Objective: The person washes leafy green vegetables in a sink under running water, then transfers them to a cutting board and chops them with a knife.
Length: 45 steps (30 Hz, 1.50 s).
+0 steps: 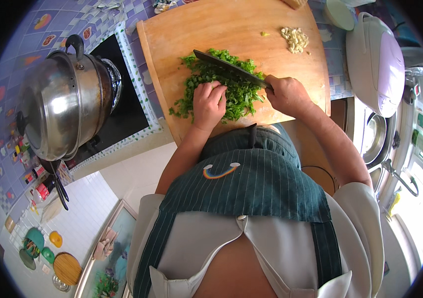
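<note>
A spread pile of chopped leafy greens [241, 98] lies on the near half of a wooden cutting board [181, 33]. My right hand [289, 95] grips the handle of a dark kitchen knife [230, 67]. Its blade slants across the greens toward the upper left. With fingers bent, my left hand [210, 100] rests on the greens on the near side of the blade; whether it pinches any leaves is hidden. Farther off, at the board's right, sits a small heap of chopped garlic [295, 39], with a yellow scrap [265, 34] beside it.
Left of the board, a lidded steel steamer pot [62, 100] stands on a black cooktop [129, 89]. A white and lilac rice cooker [375, 65] and a pale bowl [339, 15] are at the right. Beyond the cooker is a steel sink [375, 138].
</note>
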### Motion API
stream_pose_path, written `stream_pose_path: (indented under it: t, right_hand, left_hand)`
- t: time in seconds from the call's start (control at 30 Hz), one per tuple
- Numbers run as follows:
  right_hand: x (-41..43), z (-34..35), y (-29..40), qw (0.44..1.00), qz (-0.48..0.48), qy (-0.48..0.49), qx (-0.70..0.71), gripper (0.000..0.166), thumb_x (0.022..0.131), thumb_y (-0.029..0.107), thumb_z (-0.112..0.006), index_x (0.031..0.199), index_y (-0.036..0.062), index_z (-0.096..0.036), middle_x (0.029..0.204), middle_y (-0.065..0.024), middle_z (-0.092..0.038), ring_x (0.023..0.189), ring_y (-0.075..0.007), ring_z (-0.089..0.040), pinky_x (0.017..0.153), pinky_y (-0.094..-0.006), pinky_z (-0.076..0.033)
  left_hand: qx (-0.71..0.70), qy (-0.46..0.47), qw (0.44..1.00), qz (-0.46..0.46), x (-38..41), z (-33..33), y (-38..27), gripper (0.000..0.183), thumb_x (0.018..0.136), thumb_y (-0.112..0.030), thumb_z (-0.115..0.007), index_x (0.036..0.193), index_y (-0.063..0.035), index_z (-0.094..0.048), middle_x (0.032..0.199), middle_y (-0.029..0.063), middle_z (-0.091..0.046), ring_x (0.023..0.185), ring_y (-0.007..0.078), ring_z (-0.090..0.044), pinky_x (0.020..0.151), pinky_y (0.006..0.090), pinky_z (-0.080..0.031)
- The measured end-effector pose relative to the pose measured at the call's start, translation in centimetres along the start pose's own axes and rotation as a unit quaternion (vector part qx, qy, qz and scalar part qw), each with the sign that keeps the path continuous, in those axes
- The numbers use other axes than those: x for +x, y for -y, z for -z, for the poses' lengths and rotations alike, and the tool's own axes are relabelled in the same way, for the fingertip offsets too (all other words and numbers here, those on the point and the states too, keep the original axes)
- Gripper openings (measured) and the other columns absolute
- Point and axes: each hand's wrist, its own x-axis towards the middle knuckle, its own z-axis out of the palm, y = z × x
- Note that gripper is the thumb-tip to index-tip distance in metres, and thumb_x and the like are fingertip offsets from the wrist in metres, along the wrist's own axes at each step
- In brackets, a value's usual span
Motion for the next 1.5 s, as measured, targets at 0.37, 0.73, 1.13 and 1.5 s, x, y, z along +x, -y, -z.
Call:
stream_pose_path:
  t: [0.37, 0.73, 1.13, 1.5]
  right_hand:
    - [-2.7, 1.4, 3.4, 0.991, -0.001, 0.104, -0.084, 0.011, 0.075, 0.010, -0.051, 0.084, 0.0041, -0.053, 0.067, -0.0155, -0.063, 0.061, -0.0335, -0.063, 0.059, -0.0419, -0.052]
    - [-0.5, -1.2, 1.3, 0.999, -0.001, 0.039, -0.013, 0.011, 0.079, 0.015, -0.050, 0.082, 0.0061, -0.055, 0.066, -0.0171, -0.062, 0.063, -0.0341, -0.063, 0.059, -0.0447, -0.051]
    - [-3.2, 1.5, 4.8, 0.990, -0.005, 0.109, -0.085, 0.010, 0.075, 0.012, -0.052, 0.081, 0.0042, -0.053, 0.066, -0.0158, -0.062, 0.062, -0.0332, -0.064, 0.058, -0.0421, -0.052]
    - [-1.4, -2.5, 2.8, 0.998, -0.006, 0.059, -0.038, 0.010, 0.080, 0.016, -0.053, 0.082, 0.0067, -0.055, 0.066, -0.0159, -0.062, 0.064, -0.0341, -0.062, 0.059, -0.0441, -0.051]
  left_hand:
    - [-0.027, -0.028, 0.999, 0.001, -1.1, -0.3, 0.5, 0.016, 0.068, 0.002, -0.066, 0.082, -0.0044, -0.064, 0.086, 0.0079, -0.059, 0.074, 0.0271, -0.055, 0.067, 0.0356, -0.047]
    - [-0.023, -0.010, 1.000, 0.001, -0.9, -0.2, 0.6, 0.016, 0.067, 0.002, -0.064, 0.082, -0.0046, -0.064, 0.089, 0.0071, -0.060, 0.079, 0.0283, -0.055, 0.072, 0.0367, -0.046]
    - [-0.025, -0.014, 1.000, -0.003, -2.5, -0.3, 0.8, 0.021, 0.063, 0.002, -0.065, 0.082, -0.0057, -0.065, 0.088, 0.0069, -0.061, 0.079, 0.0279, -0.055, 0.072, 0.0369, -0.045]
    - [-0.010, -0.005, 1.000, 0.001, -2.0, 0.2, 0.3, 0.020, 0.066, 0.002, -0.063, 0.085, -0.0028, -0.065, 0.088, 0.0093, -0.060, 0.080, 0.0289, -0.055, 0.071, 0.0377, -0.046]
